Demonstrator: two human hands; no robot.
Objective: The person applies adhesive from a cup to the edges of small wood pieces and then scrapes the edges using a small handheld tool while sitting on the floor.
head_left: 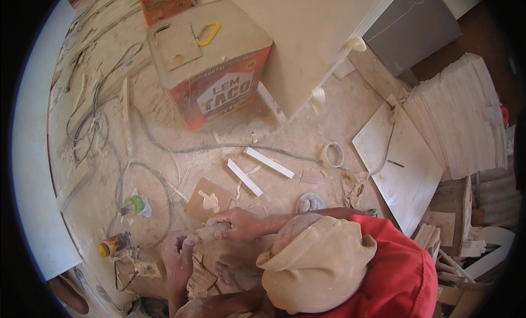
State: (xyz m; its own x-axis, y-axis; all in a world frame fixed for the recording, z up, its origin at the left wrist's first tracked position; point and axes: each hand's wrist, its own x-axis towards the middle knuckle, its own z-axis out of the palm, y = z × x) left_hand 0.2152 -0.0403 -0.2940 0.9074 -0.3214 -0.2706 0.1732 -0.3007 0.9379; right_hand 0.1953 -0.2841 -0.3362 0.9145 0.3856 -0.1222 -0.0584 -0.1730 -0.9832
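Neither of my hands is in view. A co-worker in a red shirt (pixel 392 252) and a tan cloth cap (pixel 318 266) crouches at the lower right. The co-worker's right hand (pixel 236 223) is closed on a small, dusty grey-beige piece (pixel 211 231) whose kind I cannot make out. Close beside it is the co-worker's left hand (pixel 178 259), fingers bent. Just beyond these hands lies a square of brown cardboard (pixel 200 209) bearing a pale smear. Two white strips (pixel 244 177) rest on the dusty floor farther off, left of a tape roll (pixel 331 154).
An orange-and-tan box (pixel 213 60) with a yellow handle stands at the far side. Cables (pixel 93 120) loop across the floor. A green-topped bottle (pixel 133 206) and a yellow-capped bottle (pixel 114 245) lie at left. A white board (pixel 402 178) leans near stacked sheets (pixel 460 118) at right.
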